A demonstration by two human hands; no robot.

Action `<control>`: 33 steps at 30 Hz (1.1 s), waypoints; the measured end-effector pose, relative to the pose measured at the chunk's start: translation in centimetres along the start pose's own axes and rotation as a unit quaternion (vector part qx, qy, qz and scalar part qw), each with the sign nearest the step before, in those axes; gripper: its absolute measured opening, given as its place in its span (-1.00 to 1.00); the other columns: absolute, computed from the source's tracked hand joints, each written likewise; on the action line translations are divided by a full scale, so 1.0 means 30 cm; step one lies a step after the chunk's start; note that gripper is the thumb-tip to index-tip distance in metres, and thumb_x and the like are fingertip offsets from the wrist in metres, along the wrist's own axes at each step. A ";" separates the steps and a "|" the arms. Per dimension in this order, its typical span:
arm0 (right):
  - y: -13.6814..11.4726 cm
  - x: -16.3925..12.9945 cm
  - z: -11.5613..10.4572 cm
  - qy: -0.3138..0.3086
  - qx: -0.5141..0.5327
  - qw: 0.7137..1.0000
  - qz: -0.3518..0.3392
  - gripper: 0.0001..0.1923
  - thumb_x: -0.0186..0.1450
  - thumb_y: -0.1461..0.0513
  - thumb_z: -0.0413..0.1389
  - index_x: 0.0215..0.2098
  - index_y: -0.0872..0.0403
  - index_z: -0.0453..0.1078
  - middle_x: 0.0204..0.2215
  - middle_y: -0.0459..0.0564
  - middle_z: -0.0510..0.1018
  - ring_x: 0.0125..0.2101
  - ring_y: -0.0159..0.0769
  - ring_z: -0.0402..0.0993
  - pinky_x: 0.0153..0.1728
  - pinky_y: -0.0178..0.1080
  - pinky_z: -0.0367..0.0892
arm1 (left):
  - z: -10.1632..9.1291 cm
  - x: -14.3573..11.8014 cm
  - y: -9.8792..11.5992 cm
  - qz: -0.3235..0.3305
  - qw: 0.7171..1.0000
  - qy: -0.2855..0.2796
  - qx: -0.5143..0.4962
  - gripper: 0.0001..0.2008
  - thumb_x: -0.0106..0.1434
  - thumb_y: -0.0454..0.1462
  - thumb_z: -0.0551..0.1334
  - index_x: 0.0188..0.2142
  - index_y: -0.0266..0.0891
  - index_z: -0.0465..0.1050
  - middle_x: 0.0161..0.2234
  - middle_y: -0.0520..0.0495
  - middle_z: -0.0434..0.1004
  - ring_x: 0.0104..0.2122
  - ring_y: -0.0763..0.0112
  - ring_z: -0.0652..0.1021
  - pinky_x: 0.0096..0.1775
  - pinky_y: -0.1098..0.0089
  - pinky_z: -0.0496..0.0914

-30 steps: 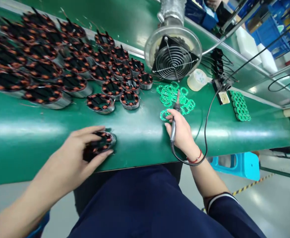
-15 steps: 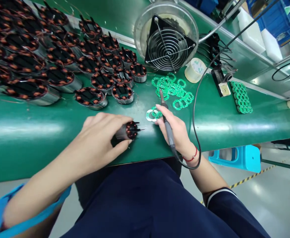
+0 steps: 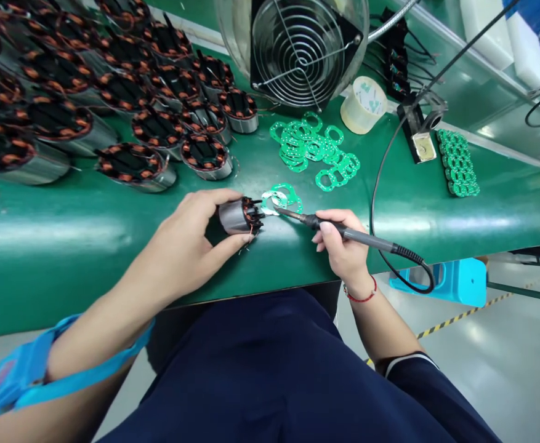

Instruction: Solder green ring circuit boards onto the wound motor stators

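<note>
My left hand (image 3: pixel 191 237) grips a small motor stator (image 3: pixel 238 216) with copper windings, tipped on its side on the green bench (image 3: pixel 66 227). My right hand (image 3: pixel 343 246) holds a soldering iron (image 3: pixel 343 231) like a pen. Its tip points left and reaches the stator's end, beside a green ring-shaped circuit board (image 3: pixel 281 198) lying flat on the bench.
Many wound stators (image 3: pixel 126 92) crowd the bench's left and back. A caged fan (image 3: pixel 300 43) stands at the back, with a loose pile of green ring boards (image 3: pixel 313 147), a tape roll (image 3: pixel 364 106), an iron stand (image 3: pixel 420 138) and stacked boards (image 3: pixel 457 163) to its right.
My left hand lifted a stator from lying flat, tipped it on its side and carried it right. My right hand swung the iron from upright over the boards to point left at the stator.
</note>
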State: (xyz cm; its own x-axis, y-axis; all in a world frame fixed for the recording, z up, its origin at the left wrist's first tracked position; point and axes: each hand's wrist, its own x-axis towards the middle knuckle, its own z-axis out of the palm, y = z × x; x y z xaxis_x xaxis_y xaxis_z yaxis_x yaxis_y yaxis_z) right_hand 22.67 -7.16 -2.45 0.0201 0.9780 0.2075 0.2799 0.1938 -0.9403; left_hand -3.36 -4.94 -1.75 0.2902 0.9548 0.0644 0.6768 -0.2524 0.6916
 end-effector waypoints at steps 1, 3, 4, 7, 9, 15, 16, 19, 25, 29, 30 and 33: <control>-0.003 0.003 0.004 -0.002 0.008 1.000 0.006 -0.68 0.46 -0.07 0.16 -0.09 -0.02 0.51 -0.56 -0.22 0.60 -0.63 -0.46 0.50 -0.51 -0.34 0.45 | 0.001 0.001 -0.002 0.012 1.000 0.006 0.005 -0.50 0.38 -0.07 0.23 0.21 -0.28 0.38 0.09 -0.26 0.56 0.07 0.02 0.57 0.11 0.04 0.49; -0.010 0.009 0.011 -0.004 0.024 0.999 0.022 -0.65 0.43 -0.10 0.18 -0.12 -0.01 0.51 -0.58 -0.22 0.59 -0.65 -0.47 0.49 -0.56 -0.36 0.42 | 0.003 0.002 -0.006 0.034 0.999 0.017 0.014 -0.54 0.40 -0.07 0.23 0.19 -0.26 0.40 0.06 -0.23 0.57 0.04 0.04 0.57 0.07 0.06 0.49; -0.013 0.011 0.014 -0.005 0.031 0.999 0.030 -0.63 0.42 -0.11 0.19 -0.13 -0.01 0.50 -0.58 -0.23 0.59 -0.66 -0.47 0.48 -0.57 -0.37 0.40 | 0.004 0.002 -0.007 0.044 0.999 0.022 0.018 -0.55 0.41 -0.07 0.23 0.19 -0.26 0.41 0.05 -0.22 0.57 0.03 0.04 0.57 0.05 0.07 0.49; -0.020 0.015 0.018 -0.007 0.041 0.998 0.049 -0.59 0.38 -0.16 0.21 -0.16 0.00 0.50 -0.60 -0.24 0.58 -0.68 -0.48 0.46 -0.60 -0.38 0.38 | 0.007 0.003 -0.005 0.066 0.997 0.030 0.027 -0.56 0.44 -0.06 0.22 0.17 -0.26 0.42 0.03 -0.20 0.57 0.02 0.05 0.57 0.04 0.09 0.48; -0.021 0.015 0.018 -0.011 0.041 0.997 0.061 -0.56 0.37 -0.18 0.20 -0.16 0.00 0.49 -0.60 -0.24 0.58 -0.68 -0.48 0.46 -0.61 -0.38 0.38 | 0.008 0.002 -0.002 0.073 0.996 0.032 0.032 -0.57 0.45 -0.06 0.21 0.17 -0.26 0.42 0.02 -0.19 0.57 0.01 0.06 0.56 0.03 0.10 0.48; -0.020 0.016 0.015 -0.011 0.059 0.996 0.064 -0.57 0.35 -0.17 0.23 -0.17 0.00 0.50 -0.60 -0.25 0.59 -0.70 -0.49 0.46 -0.65 -0.40 0.35 | 0.005 0.005 0.006 0.095 0.994 0.031 0.045 -0.59 0.48 -0.05 0.18 0.16 -0.26 0.43 0.03 -0.20 0.57 0.02 0.05 0.54 0.05 0.09 0.46; -0.020 0.016 0.015 -0.011 0.058 0.996 0.066 -0.57 0.35 -0.17 0.23 -0.17 0.00 0.50 -0.60 -0.25 0.60 -0.70 -0.49 0.47 -0.65 -0.40 0.35 | 0.005 0.006 0.006 0.097 0.994 0.030 0.046 -0.58 0.48 -0.05 0.17 0.17 -0.26 0.43 0.03 -0.20 0.57 0.02 0.05 0.54 0.05 0.09 0.46; -0.021 0.015 0.015 -0.015 0.046 0.996 0.072 -0.55 0.35 -0.19 0.21 -0.17 0.00 0.50 -0.60 -0.25 0.60 -0.69 -0.48 0.47 -0.63 -0.37 0.36 | 0.003 0.009 0.005 0.105 0.993 0.030 0.048 -0.58 0.48 -0.04 0.17 0.17 -0.27 0.44 0.03 -0.20 0.58 0.02 0.05 0.55 0.06 0.09 0.46; -0.018 0.009 0.014 -0.017 0.001 1.000 0.020 -0.59 0.40 -0.15 0.19 -0.16 0.00 0.52 -0.56 -0.21 0.62 -0.60 -0.45 0.54 -0.49 -0.32 0.44 | 0.001 0.013 0.008 0.107 0.992 0.038 0.050 -0.59 0.48 -0.06 0.19 0.18 -0.24 0.44 0.05 -0.18 0.59 0.05 0.07 0.55 0.08 0.09 0.45; -0.022 0.003 0.008 -0.022 -0.040 0.999 -0.011 -0.61 0.43 -0.13 0.15 -0.15 -0.01 0.53 -0.51 -0.18 0.63 -0.58 -0.45 0.53 -0.49 -0.32 0.44 | -0.011 0.015 0.022 0.082 0.995 0.012 0.050 -0.60 0.47 -0.09 0.19 0.18 -0.23 0.45 0.07 -0.20 0.58 0.06 0.04 0.54 0.11 0.07 0.44; -0.025 0.002 0.006 -0.025 -0.052 0.998 -0.015 -0.62 0.44 -0.12 0.14 -0.15 -0.01 0.53 -0.51 -0.17 0.63 -0.59 -0.45 0.52 -0.50 -0.32 0.43 | -0.014 0.015 0.025 0.078 0.996 0.006 0.050 -0.60 0.47 -0.09 0.19 0.18 -0.23 0.45 0.08 -0.21 0.58 0.07 0.03 0.54 0.12 0.06 0.43; -0.041 -0.003 0.003 -0.043 -0.089 0.995 -0.033 -0.68 0.45 -0.05 0.13 -0.15 -0.01 0.54 -0.45 -0.13 0.68 -0.54 -0.42 0.58 -0.46 -0.31 0.49 | -0.019 0.016 0.028 0.078 0.996 0.010 0.048 -0.59 0.46 -0.07 0.19 0.18 -0.24 0.45 0.08 -0.23 0.59 0.07 0.01 0.54 0.12 0.04 0.43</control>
State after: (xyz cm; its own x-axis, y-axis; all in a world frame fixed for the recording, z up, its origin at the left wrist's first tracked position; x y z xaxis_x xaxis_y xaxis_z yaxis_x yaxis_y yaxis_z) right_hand 22.23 -7.48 -1.35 -0.0836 0.9681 0.2361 0.4443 0.2483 -0.8608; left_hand -3.02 -4.60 -0.74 0.3849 0.9051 0.1809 0.6855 -0.4115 0.6006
